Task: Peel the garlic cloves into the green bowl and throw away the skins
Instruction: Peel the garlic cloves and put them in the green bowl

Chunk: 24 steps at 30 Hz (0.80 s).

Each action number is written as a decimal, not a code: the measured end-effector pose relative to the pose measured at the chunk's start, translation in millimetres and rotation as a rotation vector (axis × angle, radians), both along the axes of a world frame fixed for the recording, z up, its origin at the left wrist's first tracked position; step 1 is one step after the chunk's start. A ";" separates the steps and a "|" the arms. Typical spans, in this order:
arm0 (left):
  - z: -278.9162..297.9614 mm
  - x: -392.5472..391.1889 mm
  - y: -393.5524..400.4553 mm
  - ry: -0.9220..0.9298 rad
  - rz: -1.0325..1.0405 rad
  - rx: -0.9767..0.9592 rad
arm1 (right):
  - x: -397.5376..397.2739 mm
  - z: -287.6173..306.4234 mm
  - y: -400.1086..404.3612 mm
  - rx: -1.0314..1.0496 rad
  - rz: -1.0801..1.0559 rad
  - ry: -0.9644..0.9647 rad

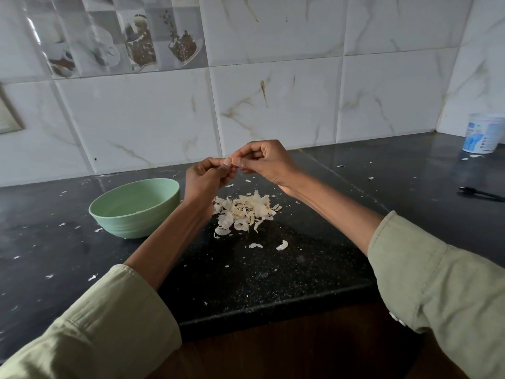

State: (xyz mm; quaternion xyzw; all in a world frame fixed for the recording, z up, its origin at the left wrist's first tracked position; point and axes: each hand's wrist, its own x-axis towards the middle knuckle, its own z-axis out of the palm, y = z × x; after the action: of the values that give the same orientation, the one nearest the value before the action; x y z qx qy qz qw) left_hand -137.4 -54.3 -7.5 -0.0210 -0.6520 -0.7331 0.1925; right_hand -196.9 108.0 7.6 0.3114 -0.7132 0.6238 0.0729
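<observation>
My left hand [206, 176] and my right hand [263, 160] meet above the dark counter, both pinching one small garlic clove [229, 162] between their fingertips. Most of the clove is hidden by the fingers. Below the hands lies a pile of pale garlic skins [243, 212]. The green bowl [136, 207] stands upright to the left of the pile, close to my left forearm; its contents cannot be made out from here.
Loose bits of skin [282, 245] are scattered over the black counter [273, 269]. A white and blue plastic cup [482, 136] stands at the far right by the tiled wall. A black pen [481, 193] lies near the right edge. The counter's front edge runs below my arms.
</observation>
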 end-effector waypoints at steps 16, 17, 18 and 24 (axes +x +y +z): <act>-3.0 -3.9 2.4 0.130 0.162 -0.175 | 2.8 0.8 -5.1 -0.205 0.153 -0.356; -3.6 -3.9 1.8 0.129 0.151 -0.183 | 1.6 -0.8 -5.7 -0.177 0.112 -0.301; -3.7 -3.3 1.7 0.130 0.143 -0.195 | 0.5 -1.8 -6.3 -0.153 0.072 -0.248; -2.7 1.4 6.2 0.168 0.207 -0.349 | 13.9 -3.0 -9.4 0.207 0.001 -0.018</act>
State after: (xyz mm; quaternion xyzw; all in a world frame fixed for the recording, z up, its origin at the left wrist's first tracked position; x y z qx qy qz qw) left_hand -136.0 -48.1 -10.2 -0.0483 -0.7494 -0.5811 0.3138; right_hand -183.0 98.6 4.6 0.3118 -0.7743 0.5497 0.0336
